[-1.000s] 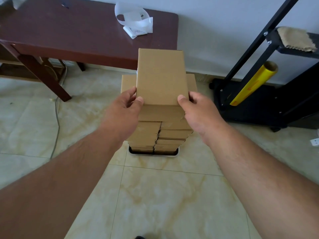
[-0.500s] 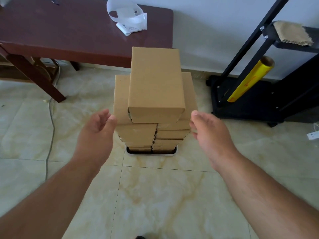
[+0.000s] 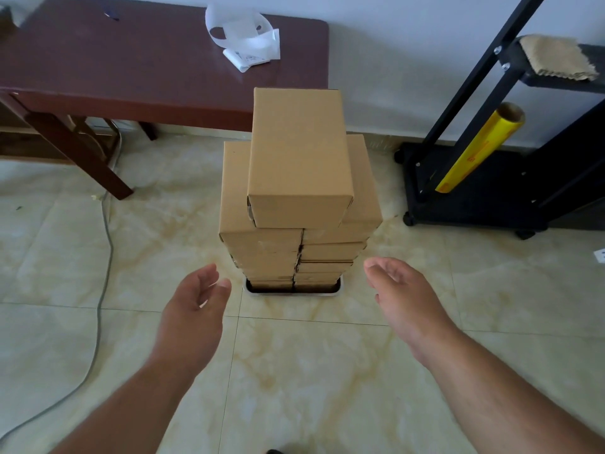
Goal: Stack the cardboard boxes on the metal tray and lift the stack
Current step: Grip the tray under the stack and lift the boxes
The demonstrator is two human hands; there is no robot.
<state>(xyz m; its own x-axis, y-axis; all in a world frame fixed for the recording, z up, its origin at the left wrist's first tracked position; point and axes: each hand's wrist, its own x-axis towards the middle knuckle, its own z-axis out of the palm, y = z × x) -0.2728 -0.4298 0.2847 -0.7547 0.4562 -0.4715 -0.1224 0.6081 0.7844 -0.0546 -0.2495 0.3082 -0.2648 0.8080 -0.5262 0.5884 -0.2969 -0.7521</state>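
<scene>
Plain brown cardboard boxes (image 3: 296,204) stand in two side-by-side columns on a shallow metal tray (image 3: 339,287) set on glossy marbled floor tiles (image 3: 314,371), with one box laid flat across the top. The left hand (image 3: 193,306) and right hand (image 3: 402,296) hover either side of the stack's base, fingers relaxed and apart, touching nothing. Behind stands a dark reddish wooden worktop (image 3: 131,60).

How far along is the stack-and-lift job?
Stacking looks done: the cardboard boxes stand in two columns on the metal tray, with a top box across them. In hand: nothing; the left hand and right hand are open beside the stack's base, touching nothing. Left: grip the tray, which rests on the floor, and lift.
</scene>
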